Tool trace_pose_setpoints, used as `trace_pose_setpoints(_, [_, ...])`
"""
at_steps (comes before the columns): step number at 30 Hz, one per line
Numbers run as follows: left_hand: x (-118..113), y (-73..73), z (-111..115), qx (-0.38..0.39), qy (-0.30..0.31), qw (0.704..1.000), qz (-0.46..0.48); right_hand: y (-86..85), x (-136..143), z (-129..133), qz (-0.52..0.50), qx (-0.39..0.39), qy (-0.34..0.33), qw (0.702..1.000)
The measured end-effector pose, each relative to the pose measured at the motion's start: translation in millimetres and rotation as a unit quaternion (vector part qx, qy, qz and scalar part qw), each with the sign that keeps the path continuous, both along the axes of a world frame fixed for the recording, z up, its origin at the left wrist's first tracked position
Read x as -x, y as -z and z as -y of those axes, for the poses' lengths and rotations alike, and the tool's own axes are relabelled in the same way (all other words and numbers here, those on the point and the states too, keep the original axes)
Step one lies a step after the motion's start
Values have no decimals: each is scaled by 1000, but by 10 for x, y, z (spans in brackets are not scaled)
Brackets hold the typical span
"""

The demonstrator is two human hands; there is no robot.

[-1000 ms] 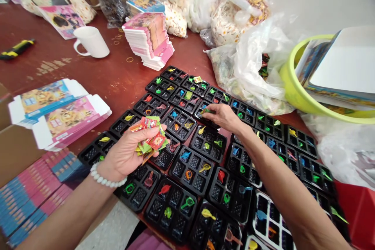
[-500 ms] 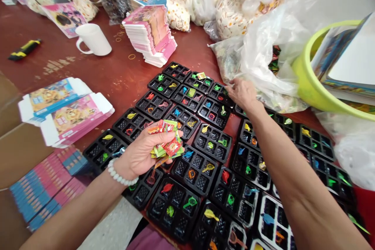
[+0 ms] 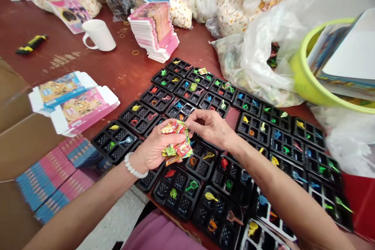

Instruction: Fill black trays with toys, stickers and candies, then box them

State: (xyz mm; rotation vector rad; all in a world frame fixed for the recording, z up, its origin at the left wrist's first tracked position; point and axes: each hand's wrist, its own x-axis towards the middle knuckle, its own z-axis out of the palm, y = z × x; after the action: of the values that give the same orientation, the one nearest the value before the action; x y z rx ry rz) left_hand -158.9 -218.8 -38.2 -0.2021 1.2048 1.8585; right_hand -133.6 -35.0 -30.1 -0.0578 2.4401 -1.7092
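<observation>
A bunch of small red, green and yellow packets (image 3: 182,149) is held in my left hand (image 3: 155,146), which wears a pale bead bracelet. The fingertips of my right hand (image 3: 209,127) are pinched at the upper right edge of the bunch; whether they grip a packet is too small to tell. Both hands are above rows of black compartment trays (image 3: 178,191) holding small coloured plastic toys. One small packet (image 3: 202,71) lies on a tray at the back, and a green one (image 3: 193,86) sits in a tray nearer.
Flattened boxes (image 3: 76,101), a white mug (image 3: 101,36) and a yellow-black cutter (image 3: 31,44) are on the left. Behind stand stacked cards (image 3: 155,27) and plastic bags (image 3: 254,58). A lime basin (image 3: 304,58) is at right, a carton of boxes (image 3: 55,175) lower left.
My right hand has come back from the far trays to the packets in my left hand. A packet now shows in the far tray where it was. The view has shifted slightly.
</observation>
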Motion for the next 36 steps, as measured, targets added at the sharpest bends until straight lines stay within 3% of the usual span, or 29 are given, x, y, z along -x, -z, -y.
trace_pose_setpoints(3, [-22,1,3,4,7,1000,6,-12,-13,-159,-34,-11,60,998])
trace_pose_setpoints(5, [-23,5,7,5,16,1000,14,-5,36,-391,-60,-51,134,988])
trace_pose_setpoints(8, [-24,12,11,3,24,999,25,75,175,-803,-67,-168,267,947])
trace_pose_setpoints(10, [-32,10,6,2,27,999,34,173,275,-1012,-49,-258,317,911])
trace_pose_setpoints(14, [-59,-19,-18,6,32,999,44,387,417,-1148,-13,-364,311,878])
trace_pose_setpoints(18, [-77,-52,-28,9,35,998,46,445,450,-1073,-20,-398,266,878])
trace_pose_setpoints(21, [-86,-54,-30,0,43,998,46,310,357,-872,-71,-366,222,901])
trace_pose_setpoints(25, [-133,-29,-42,-17,51,998,28,11,81,-376,-108,-160,57,980])
trace_pose_setpoints(28, [-190,-19,-58,-30,52,998,3,-112,-104,-39,-133,-81,-25,987])
trace_pose_setpoints(32, [-244,-9,-53,-36,52,998,3,-121,-206,118,-116,-82,-18,990])
trace_pose_setpoints(36, [-264,-5,6,-31,54,998,11,-143,-206,-31,-56,-26,18,998])
